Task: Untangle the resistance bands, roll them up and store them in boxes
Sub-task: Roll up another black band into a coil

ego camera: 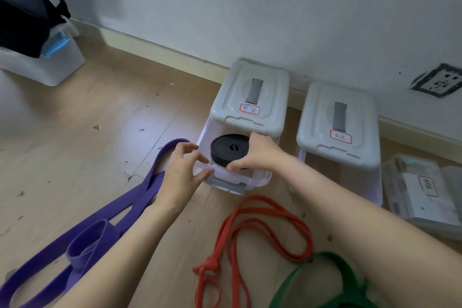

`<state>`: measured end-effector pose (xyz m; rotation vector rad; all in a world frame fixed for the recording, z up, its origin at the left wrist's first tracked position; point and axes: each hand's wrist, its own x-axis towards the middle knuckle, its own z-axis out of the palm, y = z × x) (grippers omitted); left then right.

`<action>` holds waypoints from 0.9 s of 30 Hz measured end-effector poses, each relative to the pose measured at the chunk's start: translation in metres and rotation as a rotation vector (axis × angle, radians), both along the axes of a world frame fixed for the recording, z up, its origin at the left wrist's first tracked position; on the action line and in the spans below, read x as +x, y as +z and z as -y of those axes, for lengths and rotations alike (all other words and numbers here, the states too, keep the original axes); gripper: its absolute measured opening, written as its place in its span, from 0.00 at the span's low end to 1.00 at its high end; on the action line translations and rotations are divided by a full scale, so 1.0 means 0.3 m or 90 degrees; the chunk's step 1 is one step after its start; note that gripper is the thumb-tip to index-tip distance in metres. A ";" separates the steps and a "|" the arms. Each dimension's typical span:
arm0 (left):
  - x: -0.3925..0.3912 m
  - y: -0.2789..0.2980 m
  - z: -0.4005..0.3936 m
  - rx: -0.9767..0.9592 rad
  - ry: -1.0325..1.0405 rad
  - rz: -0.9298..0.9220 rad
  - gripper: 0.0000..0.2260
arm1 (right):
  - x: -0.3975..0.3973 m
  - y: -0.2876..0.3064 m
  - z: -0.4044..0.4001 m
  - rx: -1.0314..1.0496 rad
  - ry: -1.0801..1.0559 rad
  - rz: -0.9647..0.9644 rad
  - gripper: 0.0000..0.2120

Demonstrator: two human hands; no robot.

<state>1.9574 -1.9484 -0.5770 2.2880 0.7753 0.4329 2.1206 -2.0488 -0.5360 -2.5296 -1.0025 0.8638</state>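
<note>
**Hands lowering a rolled black band into a clear box**

Both hands are working at the centre of the frame. The right hand (258, 155) is gripping the rolled black band (228, 149), fingers curled around its right and near sides, and holding it over the open mouth of the clear box (260, 177); whether the roll is touching the bottom cannot be told. The left hand (181, 172) is sitting just left of the roll with fingers spread and loosely bent, its fingertips touching the box's near left rim and gripping nothing.

Nearest the camera, a green band (322, 282) is lying at the lower right of the frame, with a knotted red band (240, 232) looping across the floor (105, 112) beside it. A wide purple band (82, 240) is trailing from the lower left up toward the left hand.

Farther back, the box's grey lid (250, 97), slid back toward the wall and bearing a red-edged label, is covering its far half. To its right a second box (337, 127) is standing closed under a similar labelled lid. A larger clear bin (47, 62) is sitting in the upper left, with a dark bag (22, 7) on it.
</note>
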 end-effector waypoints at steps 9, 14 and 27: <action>0.001 -0.012 -0.017 -0.006 -0.019 0.008 0.08 | -0.046 -0.206 -0.102 -0.139 -0.173 0.034 0.51; 0.002 -0.021 -0.019 -0.006 -0.024 0.020 0.08 | -0.033 -0.226 -0.114 -0.188 -0.092 -0.022 0.47; -0.028 0.097 0.186 0.064 0.061 -0.020 0.13 | -0.137 0.066 0.196 0.061 -0.102 -0.019 0.17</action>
